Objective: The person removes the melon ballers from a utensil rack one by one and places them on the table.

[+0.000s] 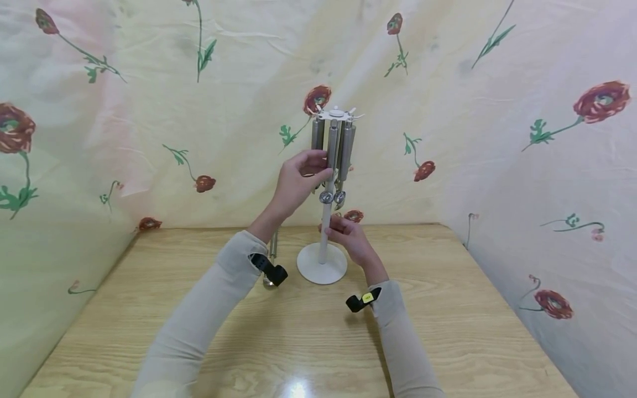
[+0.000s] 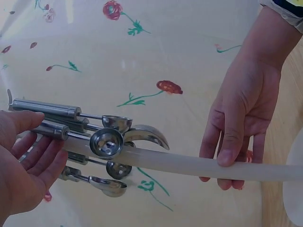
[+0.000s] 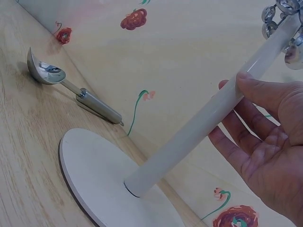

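1. A white stand (image 1: 326, 214) is set on the tabletop (image 1: 448, 320) in front of the person; its round base (image 3: 109, 175) is laid flat, presumably so that the tall load is borne without tipping.
2. The bare pole (image 3: 189, 135) is pinched below the metal bowls by the right hand (image 1: 350, 239), with the thumb on one side and fingers on the other, probably so that the stand is steadied.
3. One metal handle (image 1: 332, 141) is pinched between the thumb and fingers of the left hand (image 1: 297, 179), just under the top rack (image 1: 336, 114); the hanging piece is likely being guided or checked there.
4. The two hands are held apart, the left higher and the right lower on the same stand.
5. The hanging scoops (image 2: 106, 143) are suspended by their handle ends with the bowls downward, close around the pole, presumably so that they are all carried by the rack.
6. One loose scoop (image 3: 87, 97) is left lying on the tabletop, beside the base on the person's left, not touching it.
7. Counted: one stand, one base, one rack and one lying scoop are seen. At least five hanging ends are made out in the left wrist view; because of overlap, the full number cannot be told.
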Motion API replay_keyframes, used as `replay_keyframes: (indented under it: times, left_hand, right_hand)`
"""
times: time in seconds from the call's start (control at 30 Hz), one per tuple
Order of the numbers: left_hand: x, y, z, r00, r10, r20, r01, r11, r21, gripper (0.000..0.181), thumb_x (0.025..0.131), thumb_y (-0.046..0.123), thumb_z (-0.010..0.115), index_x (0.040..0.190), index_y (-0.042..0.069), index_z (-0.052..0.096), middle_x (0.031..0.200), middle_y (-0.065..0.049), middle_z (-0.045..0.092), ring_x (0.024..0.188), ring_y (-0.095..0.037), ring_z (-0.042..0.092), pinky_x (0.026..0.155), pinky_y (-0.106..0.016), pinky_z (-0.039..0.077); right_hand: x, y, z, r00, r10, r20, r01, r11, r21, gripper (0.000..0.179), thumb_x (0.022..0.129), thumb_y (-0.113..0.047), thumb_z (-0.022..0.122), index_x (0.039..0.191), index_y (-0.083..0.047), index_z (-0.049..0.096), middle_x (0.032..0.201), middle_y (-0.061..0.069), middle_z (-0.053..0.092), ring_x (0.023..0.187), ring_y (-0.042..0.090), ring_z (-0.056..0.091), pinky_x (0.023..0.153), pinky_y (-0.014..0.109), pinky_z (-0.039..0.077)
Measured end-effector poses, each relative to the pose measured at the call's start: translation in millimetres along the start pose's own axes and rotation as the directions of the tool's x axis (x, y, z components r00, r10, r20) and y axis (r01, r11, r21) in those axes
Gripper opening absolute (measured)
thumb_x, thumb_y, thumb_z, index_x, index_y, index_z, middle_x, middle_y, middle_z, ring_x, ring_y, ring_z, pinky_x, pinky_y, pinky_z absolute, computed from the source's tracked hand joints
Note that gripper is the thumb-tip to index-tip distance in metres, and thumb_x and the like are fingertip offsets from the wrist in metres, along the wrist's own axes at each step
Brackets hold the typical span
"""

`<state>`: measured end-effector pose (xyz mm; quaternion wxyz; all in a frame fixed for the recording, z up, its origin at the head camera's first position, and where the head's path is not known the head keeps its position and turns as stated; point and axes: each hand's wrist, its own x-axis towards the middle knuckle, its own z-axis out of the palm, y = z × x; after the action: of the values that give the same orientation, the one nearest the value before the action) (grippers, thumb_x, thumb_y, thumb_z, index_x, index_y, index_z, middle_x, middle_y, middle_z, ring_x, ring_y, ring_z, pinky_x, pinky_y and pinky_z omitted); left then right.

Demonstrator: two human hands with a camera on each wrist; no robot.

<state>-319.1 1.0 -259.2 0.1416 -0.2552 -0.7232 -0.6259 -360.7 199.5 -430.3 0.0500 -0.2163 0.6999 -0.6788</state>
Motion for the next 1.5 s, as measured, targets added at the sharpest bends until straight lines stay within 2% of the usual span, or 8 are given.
replay_keyframes:
  times: [0.1, 0.33, 0.6, 0.97, 1.13, 1.33, 1.4, 1.5]
  left_hand:
    - [1.6, -1.8, 0.5, 1.000, -0.008, -0.004, 0.008, 1.000, -0.007, 0.038, 0.096, 0.014, 0.072, 0.132, 0.004, 0.063, 0.121, -0.015, 0.072, 0.108, -0.025, 0.070, 0.089, -0.029, 0.057]
    - [4.0, -3.2, -0.3, 1.000, -0.018, -0.004, 0.018, 0.999, -0.028, 0.036, 0.096, 0.013, 0.072, 0.130, 0.003, 0.065, 0.119, -0.016, 0.072, 0.105, -0.025, 0.070, 0.081, -0.025, 0.055]
    - [4.3, -4.2, -2.0, 1.000, -0.005, -0.013, 0.004, 0.999, -0.047, 0.034, 0.094, 0.010, 0.073, 0.127, 0.002, 0.067, 0.117, -0.017, 0.073, 0.103, -0.026, 0.070, 0.087, -0.028, 0.057]
    - [5.5, 0.4, -3.7, 0.999, 0.022, -0.034, -0.024, 0.998, -0.056, 0.033, 0.094, 0.009, 0.074, 0.125, 0.000, 0.068, 0.115, -0.019, 0.073, 0.101, -0.025, 0.070, 0.094, -0.032, 0.058]
    - [6.7, 4.3, -3.2, 0.999, 0.036, -0.040, -0.039, 0.997, -0.063, 0.033, 0.093, 0.008, 0.074, 0.124, -0.001, 0.068, 0.114, -0.019, 0.073, 0.099, -0.025, 0.070, 0.093, -0.031, 0.059]
    - [4.0, 3.3, -5.8, 0.997, 0.071, -0.033, -0.073, 0.995, -0.070, 0.032, 0.093, 0.006, 0.073, 0.123, -0.003, 0.067, 0.113, -0.021, 0.072, 0.099, -0.024, 0.070, 0.091, -0.029, 0.059]
    - [1.7, 2.0, -8.1, 0.996, 0.077, -0.034, -0.079, 0.994, -0.069, 0.032, 0.093, 0.006, 0.073, 0.123, -0.003, 0.067, 0.114, -0.021, 0.072, 0.100, -0.023, 0.070, 0.091, -0.029, 0.058]
    - [-1.8, -1.4, -12.0, 0.996, 0.082, -0.036, -0.085, 0.994, -0.072, 0.031, 0.094, 0.006, 0.073, 0.123, -0.003, 0.067, 0.113, -0.021, 0.072, 0.099, -0.022, 0.070, 0.091, -0.029, 0.058]
  right_hand:
    - [0.0, 0, 0, 1.000, 0.008, -0.002, -0.008, 1.000, 0.008, 0.039, 0.102, -0.005, 0.060, 0.139, 0.006, 0.055, 0.134, 0.038, 0.056, 0.124, 0.041, 0.061, 0.100, 0.031, 0.057]
    - [0.6, 0, 1, 1.000, 0.000, 0.001, 0.000, 1.000, 0.008, 0.042, 0.102, -0.005, 0.060, 0.139, 0.011, 0.051, 0.134, 0.041, 0.054, 0.112, 0.019, 0.069, 0.098, 0.030, 0.058]
    - [-0.1, 1, 1, 1.000, -0.007, 0.005, 0.007, 1.000, 0.007, 0.041, 0.102, -0.005, 0.060, 0.139, 0.010, 0.051, 0.135, 0.039, 0.055, 0.128, 0.050, 0.055, 0.101, 0.032, 0.057]
    - [-0.2, 1, 1, 1.000, -0.019, 0.009, 0.018, 1.000, 0.009, 0.039, 0.102, -0.005, 0.059, 0.138, 0.010, 0.053, 0.135, 0.043, 0.052, 0.127, 0.049, 0.057, 0.100, 0.032, 0.057]
    - [-0.4, 1, 1, 1.000, -0.018, 0.000, 0.018, 1.000, 0.013, 0.038, 0.101, -0.004, 0.060, 0.137, 0.009, 0.054, 0.133, 0.042, 0.054, 0.119, 0.035, 0.065, 0.099, 0.030, 0.057]
    - [-1.6, 1, 0, 1.000, -0.022, -0.008, 0.022, 1.000, 0.006, 0.039, 0.102, -0.005, 0.060, 0.138, 0.008, 0.053, 0.116, 0.009, 0.072, 0.105, 0.010, 0.070, 0.095, 0.029, 0.059]
    - [-1.6, 1, 1, 1.000, -0.027, -0.006, 0.027, 1.000, 0.008, 0.040, 0.102, -0.005, 0.060, 0.138, 0.009, 0.053, 0.117, 0.011, 0.071, 0.105, 0.010, 0.070, 0.095, 0.029, 0.059]
    - [-1.1, 1, 1, 1.000, -0.028, -0.005, 0.028, 1.000, 0.010, 0.041, 0.101, -0.005, 0.060, 0.139, 0.009, 0.053, 0.126, 0.029, 0.064, 0.108, 0.016, 0.069, 0.095, 0.029, 0.059]
